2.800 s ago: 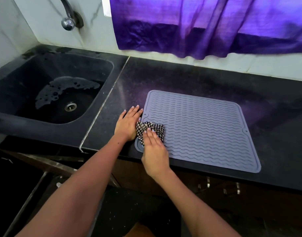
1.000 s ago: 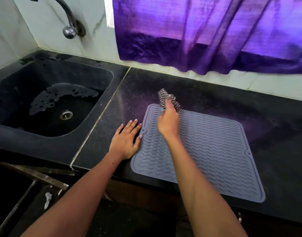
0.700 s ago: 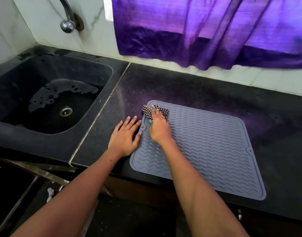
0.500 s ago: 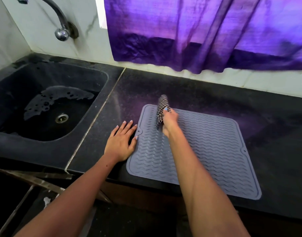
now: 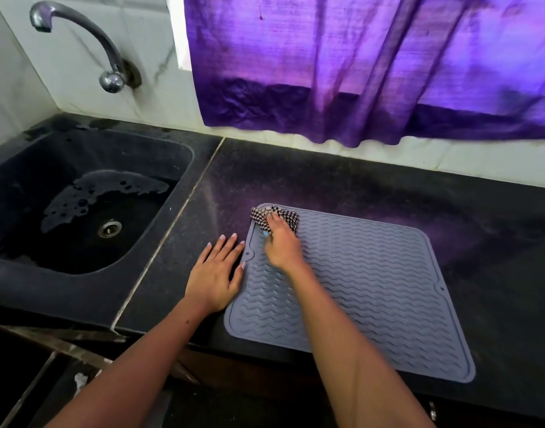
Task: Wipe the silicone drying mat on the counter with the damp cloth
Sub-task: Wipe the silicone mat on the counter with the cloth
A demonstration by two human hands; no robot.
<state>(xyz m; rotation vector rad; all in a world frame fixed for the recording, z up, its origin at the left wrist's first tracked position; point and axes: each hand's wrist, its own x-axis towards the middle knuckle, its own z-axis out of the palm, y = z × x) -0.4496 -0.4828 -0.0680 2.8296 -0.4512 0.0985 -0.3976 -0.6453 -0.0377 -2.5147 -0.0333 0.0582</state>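
Observation:
A grey silicone drying mat with wavy ridges lies flat on the black counter, its near edge at the counter's front. A bunched black-and-white checked cloth sits on the mat's far left corner. My right hand presses down on the cloth, fingers closed over it. My left hand lies flat on the counter just left of the mat, fingers spread, its thumb touching the mat's left edge.
A black sink with a puddle around its drain is set into the counter at the left, under a metal tap on the marble wall. A purple curtain hangs behind the counter. Dark floor lies below the counter's front edge.
Half a second ago my right hand held the cloth lifted above the mat; now the cloth is pressed down on the far left corner. My left hand has stayed in place.

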